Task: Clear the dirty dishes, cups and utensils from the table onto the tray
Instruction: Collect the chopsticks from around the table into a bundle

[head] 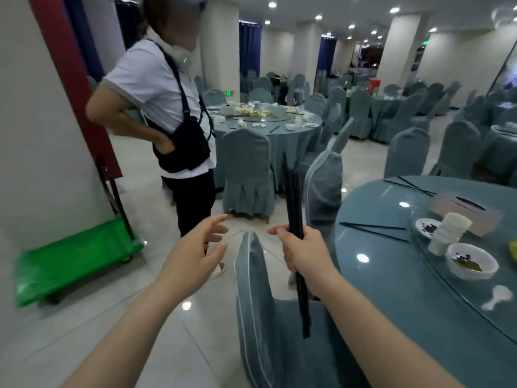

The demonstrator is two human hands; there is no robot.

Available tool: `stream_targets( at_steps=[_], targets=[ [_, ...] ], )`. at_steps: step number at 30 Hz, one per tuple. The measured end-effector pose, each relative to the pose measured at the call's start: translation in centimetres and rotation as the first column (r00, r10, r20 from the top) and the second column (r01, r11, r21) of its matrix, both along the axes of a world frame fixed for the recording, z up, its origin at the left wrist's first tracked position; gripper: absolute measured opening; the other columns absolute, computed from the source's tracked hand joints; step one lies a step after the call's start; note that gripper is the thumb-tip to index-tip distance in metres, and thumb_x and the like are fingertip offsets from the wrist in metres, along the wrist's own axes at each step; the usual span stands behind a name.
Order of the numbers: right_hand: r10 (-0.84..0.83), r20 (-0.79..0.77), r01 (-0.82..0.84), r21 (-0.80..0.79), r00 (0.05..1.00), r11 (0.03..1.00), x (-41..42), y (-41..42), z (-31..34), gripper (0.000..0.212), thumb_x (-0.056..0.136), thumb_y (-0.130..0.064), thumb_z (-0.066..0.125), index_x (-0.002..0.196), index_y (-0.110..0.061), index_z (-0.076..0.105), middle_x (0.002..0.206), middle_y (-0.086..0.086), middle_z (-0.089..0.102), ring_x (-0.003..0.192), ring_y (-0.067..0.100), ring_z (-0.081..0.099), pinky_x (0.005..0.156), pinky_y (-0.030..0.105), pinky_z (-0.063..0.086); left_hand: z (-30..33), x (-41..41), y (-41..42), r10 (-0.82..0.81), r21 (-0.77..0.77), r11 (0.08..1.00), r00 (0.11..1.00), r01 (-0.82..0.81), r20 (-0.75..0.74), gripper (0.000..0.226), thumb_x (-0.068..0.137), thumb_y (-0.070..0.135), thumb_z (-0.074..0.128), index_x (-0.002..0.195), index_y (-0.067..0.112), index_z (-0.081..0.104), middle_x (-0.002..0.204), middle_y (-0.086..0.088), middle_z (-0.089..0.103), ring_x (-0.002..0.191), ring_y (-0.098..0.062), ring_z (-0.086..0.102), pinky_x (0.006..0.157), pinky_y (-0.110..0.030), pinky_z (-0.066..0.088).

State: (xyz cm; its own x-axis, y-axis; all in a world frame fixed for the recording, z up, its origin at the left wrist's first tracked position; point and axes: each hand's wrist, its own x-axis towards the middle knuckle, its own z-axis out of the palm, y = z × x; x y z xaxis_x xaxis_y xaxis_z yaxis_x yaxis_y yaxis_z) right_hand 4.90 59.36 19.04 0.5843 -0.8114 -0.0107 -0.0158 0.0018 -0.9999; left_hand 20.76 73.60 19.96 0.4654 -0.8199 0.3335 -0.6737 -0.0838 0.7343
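My right hand (300,252) grips a bundle of black chopsticks (293,203), held upright over a covered chair. My left hand (195,247) hovers open to the left of it, fingers spread, holding nothing. On the round teal table (391,275) at the right lie more black chopsticks (375,229), a further pair (408,186) at the far edge, a small dish with dark scraps (426,227), a stack of white cups (450,231), a white bowl with leftovers (471,264) and a white spoon (498,296). No tray is in view.
A person in a white shirt (165,113) stands ahead on the left. A green flatbed cart (72,259) sits by the wall. A covered chair (257,303) is right below my hands. Another table with dirty dishes (265,116) stands behind, among several chairs.
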Motion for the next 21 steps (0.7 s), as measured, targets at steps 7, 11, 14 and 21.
stream_targets(
  at_steps=[7,11,14,21],
  targets=[
    [0.056,-0.019,-0.056,-0.001,0.998,0.998,8.5,-2.0,-0.6,0.018,0.096,-0.015,0.052,0.088,-0.012,0.068,0.047,-0.003,0.044,0.039,0.011,0.038,0.039,0.023,0.032,-1.3,8.9,2.1,0.098,-0.001,0.995,0.989,-0.098,-0.109,0.043,0.093,0.013,0.057,0.131,0.031,0.050,0.110,0.020,0.062,0.103,0.000,0.059,0.090,-0.022,0.046],
    [0.081,0.039,-0.085,0.091,0.996,0.992,14.6,-4.5,-1.6,0.018,0.097,-0.017,0.051,0.093,-0.009,0.067,0.053,0.002,0.056,0.044,0.014,0.046,0.041,0.024,0.038,-2.3,16.0,1.2,0.115,-0.002,0.993,0.985,-0.116,-0.131,0.041,0.092,0.013,0.058,0.121,0.041,0.051,0.109,0.020,0.063,0.099,0.005,0.060,0.082,-0.015,0.044],
    [0.110,0.071,-0.119,0.139,0.991,0.983,19.6,-6.9,-2.1,0.021,0.099,-0.018,0.048,0.098,-0.007,0.065,0.056,0.004,0.056,0.044,0.014,0.043,0.042,0.024,0.035,-2.3,21.7,-1.1,0.103,0.031,0.994,0.988,-0.100,-0.119,0.040,0.092,0.014,0.057,0.121,0.041,0.052,0.110,0.019,0.064,0.102,0.002,0.060,0.088,-0.024,0.047],
    [0.014,0.154,-0.044,0.196,0.988,0.980,28.1,-12.1,-2.2,0.023,0.101,-0.018,0.043,0.105,-0.005,0.062,0.067,0.008,0.065,0.050,0.016,0.055,0.046,0.024,0.043,-0.7,31.8,-7.8,0.017,0.023,1.000,0.992,-0.014,-0.126,0.038,0.093,0.015,0.056,0.123,0.038,0.054,0.109,0.017,0.067,0.101,0.003,0.061,0.086,-0.019,0.045]
  ],
)
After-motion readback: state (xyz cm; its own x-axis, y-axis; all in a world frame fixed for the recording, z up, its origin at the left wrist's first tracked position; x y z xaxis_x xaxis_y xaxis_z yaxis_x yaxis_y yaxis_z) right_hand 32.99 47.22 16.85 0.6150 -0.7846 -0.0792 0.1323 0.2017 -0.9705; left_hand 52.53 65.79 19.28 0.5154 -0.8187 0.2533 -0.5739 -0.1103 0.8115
